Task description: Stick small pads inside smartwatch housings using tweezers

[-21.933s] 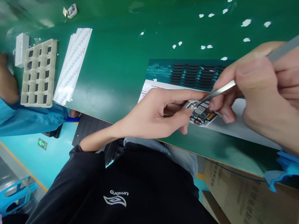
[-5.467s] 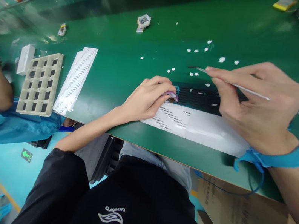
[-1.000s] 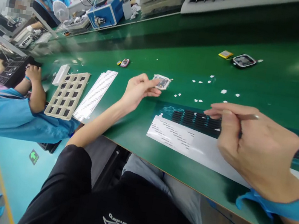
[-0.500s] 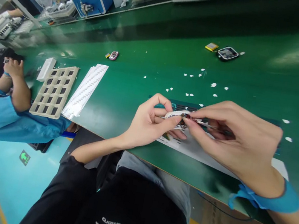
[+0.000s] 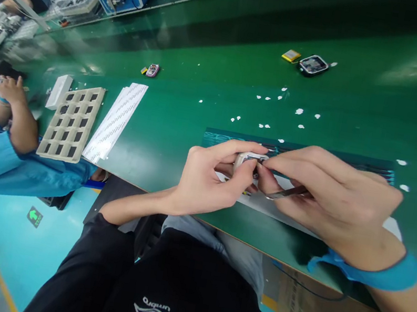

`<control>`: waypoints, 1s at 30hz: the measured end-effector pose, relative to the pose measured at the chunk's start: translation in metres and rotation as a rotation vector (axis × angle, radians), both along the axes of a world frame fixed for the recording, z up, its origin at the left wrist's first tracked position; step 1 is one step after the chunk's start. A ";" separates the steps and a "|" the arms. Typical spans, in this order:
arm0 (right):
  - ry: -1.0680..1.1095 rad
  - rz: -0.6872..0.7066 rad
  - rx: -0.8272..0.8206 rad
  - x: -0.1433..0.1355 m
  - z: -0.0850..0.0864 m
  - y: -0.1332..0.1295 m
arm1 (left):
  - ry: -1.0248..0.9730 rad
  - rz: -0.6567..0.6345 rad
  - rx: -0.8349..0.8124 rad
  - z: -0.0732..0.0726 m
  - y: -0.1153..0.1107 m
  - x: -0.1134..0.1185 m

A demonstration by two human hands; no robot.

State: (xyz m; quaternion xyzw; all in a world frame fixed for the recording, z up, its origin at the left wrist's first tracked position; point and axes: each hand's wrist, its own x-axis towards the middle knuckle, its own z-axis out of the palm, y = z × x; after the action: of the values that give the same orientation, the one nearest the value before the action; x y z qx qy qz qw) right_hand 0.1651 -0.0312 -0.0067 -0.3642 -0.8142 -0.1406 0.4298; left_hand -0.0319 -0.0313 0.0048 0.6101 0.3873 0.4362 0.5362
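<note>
My left hand [image 5: 208, 180] is closed around a small white watch case [image 5: 241, 157], its thumb pressed on the open side where dark inner parts show. The thumb and index finger of my right hand [image 5: 340, 202] pinch at the case's right edge; what lies between those tips is hidden. Metal tweezers [image 5: 286, 192] are tucked in the same hand, their tips pointing left below the thumb. Both hands hover over a white printed sheet [image 5: 294, 219] and a dark teal strip [image 5: 215, 137] on the green bench [image 5: 172, 134].
Farther back lie a dark watch case [image 5: 313, 65] with a yellow battery [image 5: 291, 56] and a smaller pink watch case [image 5: 152, 70]. White scraps [image 5: 299, 111] dot the bench. Leftward are label sheets [image 5: 116, 122], a beige compartment tray [image 5: 89, 128] and a co-worker's arm [image 5: 23, 128].
The white watch case has been tipped so its side faces up more, and my left index finger now reaches over its top. The tweezers have swung lower, beneath my right thumb.
</note>
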 end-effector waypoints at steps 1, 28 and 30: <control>0.002 0.011 -0.023 -0.001 0.000 0.001 | 0.015 0.008 0.002 0.001 0.001 -0.001; -0.173 0.095 -0.251 0.019 -0.010 0.002 | 0.000 -0.279 -0.506 0.011 0.023 -0.020; -0.167 0.146 -0.284 0.021 -0.010 0.005 | -0.023 -0.286 -0.544 0.009 0.023 -0.020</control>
State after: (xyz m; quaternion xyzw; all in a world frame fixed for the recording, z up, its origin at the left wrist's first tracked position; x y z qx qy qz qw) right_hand 0.1864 -0.0262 -0.0166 -0.3482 -0.8830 -0.0222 0.3140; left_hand -0.0521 -0.0081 0.0140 0.4873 0.3939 0.2438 0.7402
